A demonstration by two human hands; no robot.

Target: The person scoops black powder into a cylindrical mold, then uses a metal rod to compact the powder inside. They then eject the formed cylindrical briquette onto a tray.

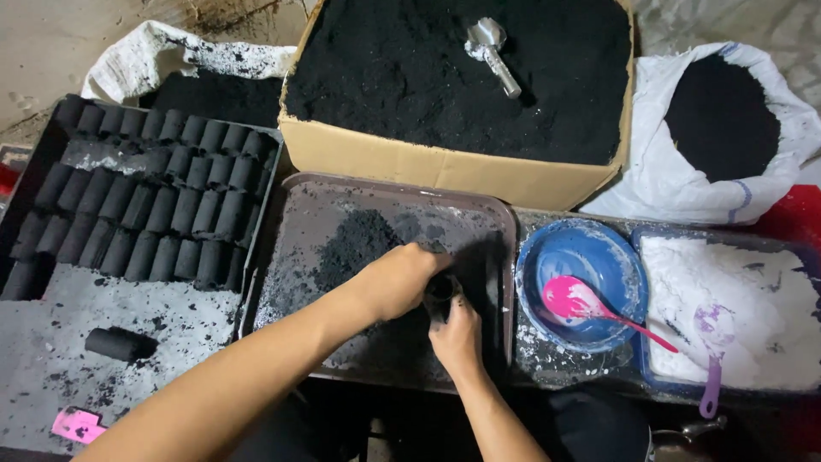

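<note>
Both hands are meeting in the middle of the frame, over the dark tray (299, 257). The left hand (402, 278) is coming in from the lower left and is curling closed over the top of a small black tube (442, 295), while the right hand (457, 338) is gripping it from below. So the tube is standing roughly upright between them, long axis running up and down the frame, top under the left palm. The hands are touching or nearly so; neither is really nearer.

The tray is dusted with black powder (355, 244), piled just left of the hands. Left of frame, a rack (34, 171) is holding rows of black cylinders (162, 210), with one loose cylinder (120, 344) lower down. Up top a cardboard box (445, 167) of powder has a metal scoop (489, 47) lying in it. Right of the hands, a blue bowl (620, 257) with a pink spoon (581, 304), then a tub of white powder (744, 291). Pretty cramped spot.
</note>
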